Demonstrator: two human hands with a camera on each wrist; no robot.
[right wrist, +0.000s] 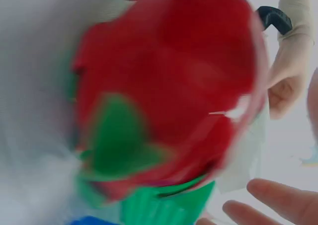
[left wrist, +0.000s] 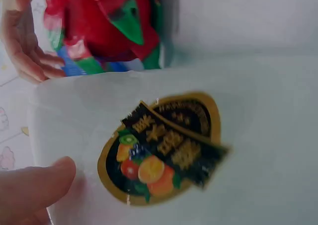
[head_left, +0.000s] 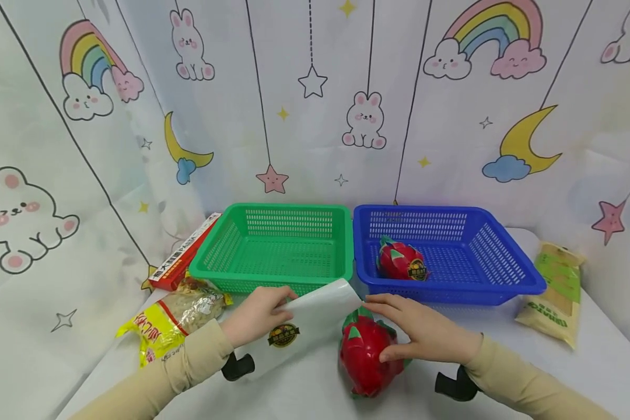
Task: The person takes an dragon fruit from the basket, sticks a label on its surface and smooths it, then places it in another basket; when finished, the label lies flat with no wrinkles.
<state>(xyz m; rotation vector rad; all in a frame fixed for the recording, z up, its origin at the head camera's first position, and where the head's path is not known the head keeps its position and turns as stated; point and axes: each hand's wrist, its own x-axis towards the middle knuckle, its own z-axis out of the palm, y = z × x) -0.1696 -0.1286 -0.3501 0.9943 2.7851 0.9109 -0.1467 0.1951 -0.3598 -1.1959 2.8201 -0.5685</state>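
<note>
My left hand (head_left: pixel 257 315) pinches a white sheet (head_left: pixel 325 309) by its edge, with the thumb on the near face. A black-and-gold oval fruit sticker (left wrist: pixel 159 150) lies on that sheet, slightly blurred in the left wrist view. Just right of the sheet, a red model dragon fruit (head_left: pixel 367 356) with green scales rests on the white table. Over its right side hovers my right hand (head_left: pixel 422 332), fingers spread and extended toward the sheet's corner, gripping nothing. In the right wrist view the dragon fruit (right wrist: pixel 174 76) appears large and apart from the fingertips (right wrist: pixel 268 192).
Behind stand a green basket (head_left: pixel 210 277) and a blue basket (head_left: pixel 451 290); the blue one holds another dragon fruit (head_left: pixel 399 259) bearing a similar label. A red box (head_left: pixel 181 259) and a yellow food bag (head_left: pixel 173 318) lie left, a tan-and-green packet (head_left: pixel 553 294) right.
</note>
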